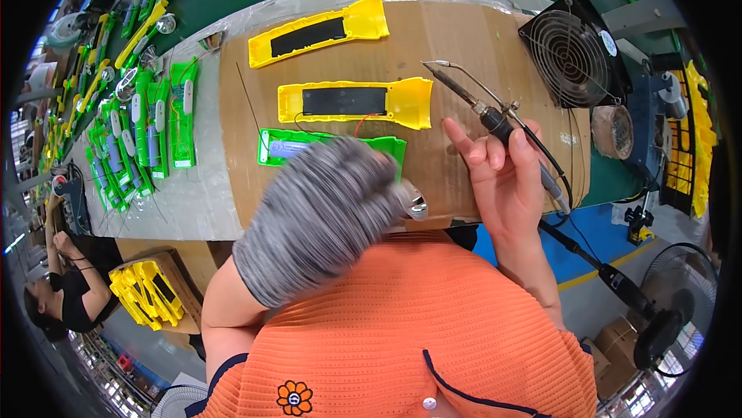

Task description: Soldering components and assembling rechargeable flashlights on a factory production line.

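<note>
My right hand [506, 178] grips a soldering iron [495, 118] by its dark handle, some fingers held away from it. The iron points up and left, with a thin curved metal tube [471, 78] running to its tip. My left hand [317, 209], in a grey striped knit glove, is curled over a green casing [396, 147] holding a blue cylindrical cell [287, 149]. Its fingers are partly hidden and blurred, so what they pinch does not show. A shiny reflector [417, 206] sits beside it. Just beyond lies a yellow casing [290, 105] with a black panel; thin wires show between the casings.
Another yellow casing [367, 20] lies farther back on the cardboard [464, 31]. Several green casings [158, 128] are grouped at left. A fan [568, 51] and a brown roll [613, 132] stand at right. A box of yellow parts [147, 294] and another person [73, 286] are at lower left.
</note>
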The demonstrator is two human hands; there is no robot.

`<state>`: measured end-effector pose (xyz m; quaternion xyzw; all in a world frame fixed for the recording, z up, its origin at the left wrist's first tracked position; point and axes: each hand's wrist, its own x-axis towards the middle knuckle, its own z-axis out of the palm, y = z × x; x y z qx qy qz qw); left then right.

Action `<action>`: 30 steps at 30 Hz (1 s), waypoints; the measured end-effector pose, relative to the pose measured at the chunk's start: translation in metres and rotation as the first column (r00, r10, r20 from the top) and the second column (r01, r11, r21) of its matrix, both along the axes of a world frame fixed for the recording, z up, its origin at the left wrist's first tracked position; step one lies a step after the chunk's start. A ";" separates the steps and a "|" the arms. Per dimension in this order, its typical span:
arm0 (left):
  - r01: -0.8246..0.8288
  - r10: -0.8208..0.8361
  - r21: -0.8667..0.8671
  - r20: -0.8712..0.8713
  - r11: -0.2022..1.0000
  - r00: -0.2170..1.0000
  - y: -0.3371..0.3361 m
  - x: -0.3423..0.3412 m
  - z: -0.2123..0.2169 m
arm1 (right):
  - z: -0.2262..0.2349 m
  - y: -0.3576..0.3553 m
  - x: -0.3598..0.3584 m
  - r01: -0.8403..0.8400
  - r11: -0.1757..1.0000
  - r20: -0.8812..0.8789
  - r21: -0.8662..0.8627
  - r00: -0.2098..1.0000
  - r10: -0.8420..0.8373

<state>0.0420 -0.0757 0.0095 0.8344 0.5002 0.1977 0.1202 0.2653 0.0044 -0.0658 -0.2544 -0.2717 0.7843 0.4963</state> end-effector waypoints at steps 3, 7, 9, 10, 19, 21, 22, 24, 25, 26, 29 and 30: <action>0.232 -0.238 -0.055 -0.185 0.971 0.954 -0.004 0.013 -0.013 | -0.001 0.001 -0.002 -0.006 1.000 0.014 0.020 1.000 0.005; 0.282 -0.277 -0.035 -0.325 0.959 0.904 -0.001 0.021 -0.029 | -0.005 0.001 0.002 0.015 1.000 -0.085 0.016 0.996 -0.014; 0.208 -0.184 0.075 -0.244 0.975 0.952 0.000 0.021 -0.031 | -0.006 0.000 0.002 0.009 1.000 -0.094 0.030 0.996 -0.006; 0.141 -0.113 0.129 -0.202 0.982 0.973 -0.001 0.023 -0.032 | -0.006 -0.001 0.002 0.008 0.999 -0.097 0.033 0.995 -0.005; -0.738 0.737 -0.073 -0.047 0.671 0.674 -0.017 -0.032 -0.002 | 0.004 -0.013 0.018 0.016 0.998 0.012 0.058 1.000 -0.017; -0.769 0.764 0.042 -0.165 0.638 0.624 -0.007 -0.067 -0.018 | 0.002 -0.021 0.026 0.000 0.996 -0.013 0.090 1.000 0.001; -0.667 0.691 0.184 -0.236 0.722 0.683 -0.008 -0.085 -0.037 | 0.002 -0.024 0.029 -0.003 0.996 -0.011 0.085 1.000 0.004; -0.607 0.603 0.002 0.113 0.795 0.790 -0.007 -0.083 -0.042 | 0.004 -0.029 0.033 -0.065 0.988 0.061 0.141 0.997 0.057; -0.540 0.526 -0.043 0.301 0.841 0.796 -0.007 -0.075 -0.040 | 0.006 -0.031 0.034 -0.112 0.979 0.094 0.172 0.991 0.097; -0.528 0.526 -0.102 0.367 0.843 0.768 -0.008 -0.068 -0.037 | 0.010 -0.033 0.030 -0.114 0.978 0.096 0.174 0.991 0.098; -0.413 0.385 0.123 0.204 0.902 0.900 -0.007 -0.066 -0.032 | 0.017 -0.042 0.028 -0.185 0.969 0.217 0.163 0.965 0.147; -0.350 0.324 0.161 0.168 0.923 0.931 -0.007 -0.066 -0.031 | 0.018 -0.043 0.026 -0.187 0.970 0.215 0.156 0.965 0.152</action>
